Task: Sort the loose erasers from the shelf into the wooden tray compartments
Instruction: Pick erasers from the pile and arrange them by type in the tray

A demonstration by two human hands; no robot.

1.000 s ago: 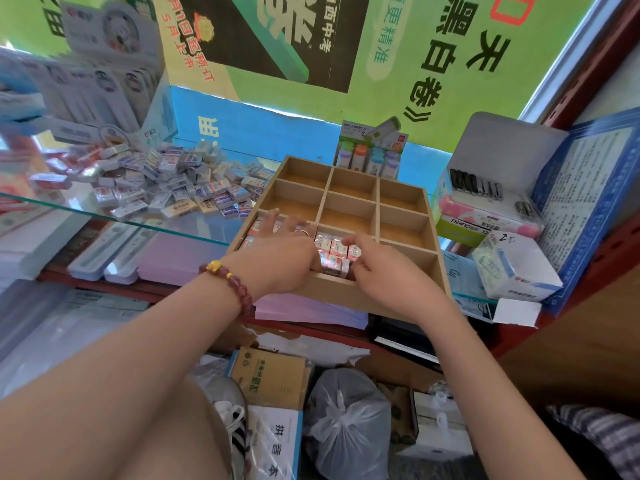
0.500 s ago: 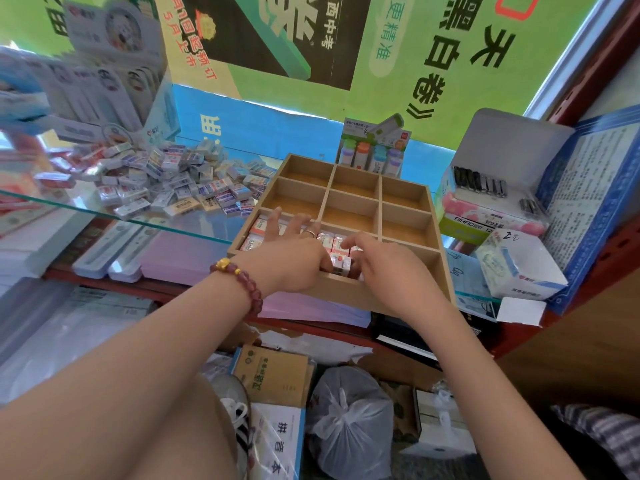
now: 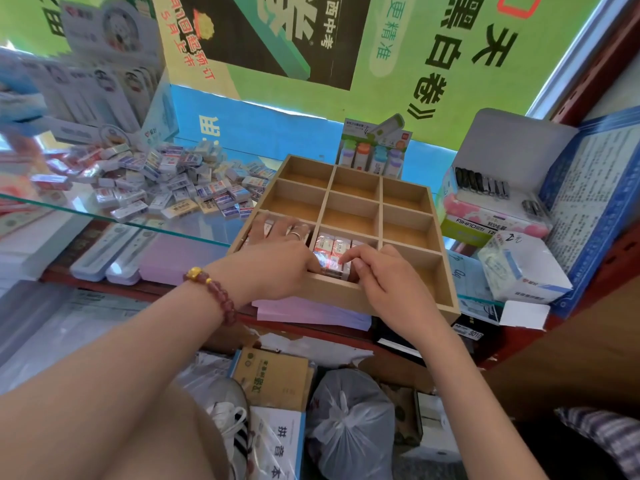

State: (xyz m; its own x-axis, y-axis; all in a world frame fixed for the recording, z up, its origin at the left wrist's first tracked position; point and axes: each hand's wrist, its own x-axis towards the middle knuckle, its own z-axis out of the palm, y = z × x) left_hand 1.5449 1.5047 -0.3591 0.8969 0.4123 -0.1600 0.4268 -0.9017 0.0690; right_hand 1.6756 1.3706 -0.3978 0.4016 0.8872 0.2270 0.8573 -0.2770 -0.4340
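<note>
We lay our left hand (image 3: pixel 277 261) flat, fingers straight, steadying the wooden tray (image 3: pixel 332 289); our right hand (image 3: pixel 384 285) curls onto the middle erasers (image 3: pixel 329 249), squaring them; whether it pinches one, we cannot tell.

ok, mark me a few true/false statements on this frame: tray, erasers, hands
1. The near-middle compartment of the tray holds erasers. True.
2. The tray's far row is full. False: all three far compartments are empty.
3. A loose pile lies on the glass shelf, left of the tray. True.
4. The right hand is reaching into the pile. False: its fingertips are on the erasers in the near-middle compartment.
5. The left hand lies over the near-left compartment, fingers spread. True.
</note>
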